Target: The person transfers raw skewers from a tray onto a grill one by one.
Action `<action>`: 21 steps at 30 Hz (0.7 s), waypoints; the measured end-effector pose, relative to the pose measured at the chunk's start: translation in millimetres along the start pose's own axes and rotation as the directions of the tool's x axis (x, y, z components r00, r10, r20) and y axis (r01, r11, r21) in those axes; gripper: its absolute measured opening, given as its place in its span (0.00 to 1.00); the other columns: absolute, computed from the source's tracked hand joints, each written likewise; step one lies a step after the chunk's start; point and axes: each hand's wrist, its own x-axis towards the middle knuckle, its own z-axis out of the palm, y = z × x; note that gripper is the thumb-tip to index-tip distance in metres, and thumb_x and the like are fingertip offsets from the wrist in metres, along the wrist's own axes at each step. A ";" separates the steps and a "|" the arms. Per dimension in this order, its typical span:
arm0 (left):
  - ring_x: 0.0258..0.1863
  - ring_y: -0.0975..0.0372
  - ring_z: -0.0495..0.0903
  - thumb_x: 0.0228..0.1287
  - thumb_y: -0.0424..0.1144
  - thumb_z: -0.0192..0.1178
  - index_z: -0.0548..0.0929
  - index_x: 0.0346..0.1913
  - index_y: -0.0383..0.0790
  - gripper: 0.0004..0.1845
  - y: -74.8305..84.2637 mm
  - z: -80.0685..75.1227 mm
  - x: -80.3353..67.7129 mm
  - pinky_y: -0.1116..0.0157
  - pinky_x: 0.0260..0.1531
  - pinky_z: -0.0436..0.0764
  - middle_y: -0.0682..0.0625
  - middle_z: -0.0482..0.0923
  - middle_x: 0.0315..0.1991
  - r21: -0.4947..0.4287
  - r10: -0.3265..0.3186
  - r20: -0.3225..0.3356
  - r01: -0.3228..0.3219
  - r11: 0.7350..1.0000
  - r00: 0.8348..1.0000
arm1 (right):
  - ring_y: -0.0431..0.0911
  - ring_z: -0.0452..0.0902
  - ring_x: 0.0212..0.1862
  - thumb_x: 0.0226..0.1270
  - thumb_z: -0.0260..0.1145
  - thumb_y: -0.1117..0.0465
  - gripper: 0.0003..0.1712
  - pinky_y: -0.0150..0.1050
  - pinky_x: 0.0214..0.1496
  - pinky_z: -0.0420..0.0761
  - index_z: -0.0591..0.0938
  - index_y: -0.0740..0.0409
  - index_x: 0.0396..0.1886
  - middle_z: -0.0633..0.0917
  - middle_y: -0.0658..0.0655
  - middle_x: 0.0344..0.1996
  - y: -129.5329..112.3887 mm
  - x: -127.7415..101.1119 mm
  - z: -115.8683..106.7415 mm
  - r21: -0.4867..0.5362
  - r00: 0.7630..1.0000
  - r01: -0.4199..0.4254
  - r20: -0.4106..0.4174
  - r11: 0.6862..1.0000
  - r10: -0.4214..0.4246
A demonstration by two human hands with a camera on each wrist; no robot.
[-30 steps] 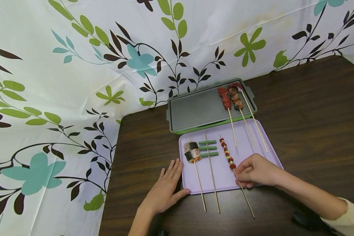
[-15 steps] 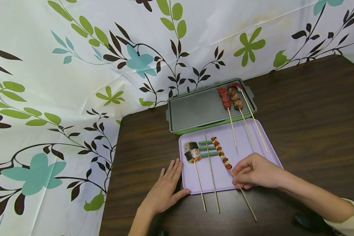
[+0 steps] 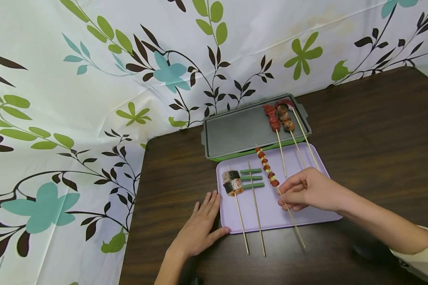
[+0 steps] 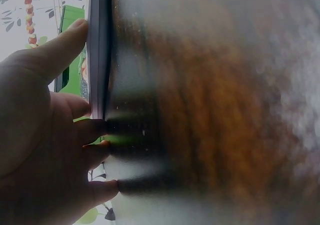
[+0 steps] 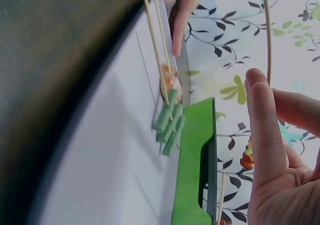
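Carrying a loaded skewer from the purple tray (image 3: 308, 215) toward the grey grill pan (image 3: 235, 132), by my reading.
Left hand (image 3: 199, 229) lying flat, fingers straight, thumb bracing the tray's 7 o'clock corner; right hand (image 3: 308, 190) pinching the red-and-yellow skewer (image 3: 267, 169) mid-stick, food end pointing to 11 o'clock from the grip, over the pan's near rim. Next move calls for lowering it level beside the three meat skewers (image 3: 281, 118).
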 end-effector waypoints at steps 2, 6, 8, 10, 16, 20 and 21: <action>0.77 0.54 0.37 0.68 0.68 0.47 0.42 0.79 0.43 0.49 -0.5 0.3 0.8 0.42 0.69 0.49 0.47 0.37 0.79 0.002 0.002 0.001 -0.002 1.000 1.000 | 0.48 0.86 0.35 0.64 0.68 0.64 0.20 0.42 0.36 0.85 0.80 0.78 0.48 0.88 0.64 0.34 -5.3 3.0 -4.7 0.001 1.000 -0.012 -0.019 1.000 0.012; 0.77 0.55 0.36 0.68 0.68 0.47 0.42 0.79 0.43 0.49 -0.5 0.5 1.0 0.43 0.70 0.48 0.47 0.37 0.79 0.002 -0.003 0.007 0.003 1.000 1.000 | 0.48 0.87 0.36 0.64 0.69 0.63 0.22 0.44 0.38 0.85 0.79 0.78 0.49 0.88 0.64 0.35 -15.3 12.4 -14.4 0.016 0.998 -0.028 -0.061 0.999 0.029; 0.77 0.55 0.36 0.68 0.68 0.47 0.42 0.79 0.43 0.49 -0.4 0.0 0.5 0.43 0.70 0.48 0.47 0.37 0.79 0.002 -0.005 0.005 0.005 1.000 1.000 | 0.48 0.87 0.36 0.64 0.69 0.64 0.22 0.44 0.39 0.85 0.79 0.78 0.50 0.88 0.63 0.35 -19.6 17.9 -19.5 0.018 0.997 -0.026 -0.076 1.000 0.027; 0.77 0.55 0.36 0.68 0.68 0.47 0.42 0.79 0.43 0.49 -0.1 -0.7 0.3 0.43 0.70 0.48 0.47 0.36 0.79 0.001 -0.005 0.007 0.005 1.000 1.000 | 0.48 0.87 0.36 0.65 0.69 0.64 0.22 0.44 0.39 0.85 0.78 0.79 0.51 0.88 0.63 0.35 -23.3 22.9 -24.6 0.012 0.995 -0.030 -0.090 0.999 0.031; 0.77 0.55 0.36 0.68 0.68 0.47 0.42 0.79 0.43 0.49 -0.9 -1.4 1.1 0.43 0.70 0.48 0.47 0.37 0.79 0.001 0.000 0.006 0.000 1.000 1.000 | 0.48 0.87 0.38 0.65 0.68 0.64 0.24 0.42 0.39 0.85 0.77 0.78 0.54 0.88 0.63 0.36 -29.8 39.5 -39.3 -0.003 0.994 -0.035 -0.108 0.999 0.034; 0.77 0.55 0.35 0.68 0.68 0.47 0.42 0.79 0.44 0.49 -1.1 0.0 0.7 0.43 0.70 0.47 0.48 0.36 0.79 -0.004 -0.005 0.009 0.005 1.000 1.000 | 0.47 0.87 0.37 0.65 0.68 0.64 0.22 0.40 0.39 0.85 0.78 0.77 0.53 0.88 0.62 0.36 -33.6 52.2 -46.3 -0.027 0.992 -0.061 -0.110 0.998 0.057; 0.77 0.55 0.35 0.68 0.68 0.47 0.42 0.79 0.44 0.49 -1.0 0.3 0.4 0.43 0.70 0.47 0.48 0.35 0.79 -0.007 -0.007 0.009 0.007 1.000 1.000 | 0.46 0.87 0.37 0.66 0.68 0.64 0.22 0.40 0.39 0.85 0.78 0.77 0.53 0.89 0.61 0.36 -34.9 55.2 -47.7 -0.034 0.992 -0.067 -0.109 0.997 0.063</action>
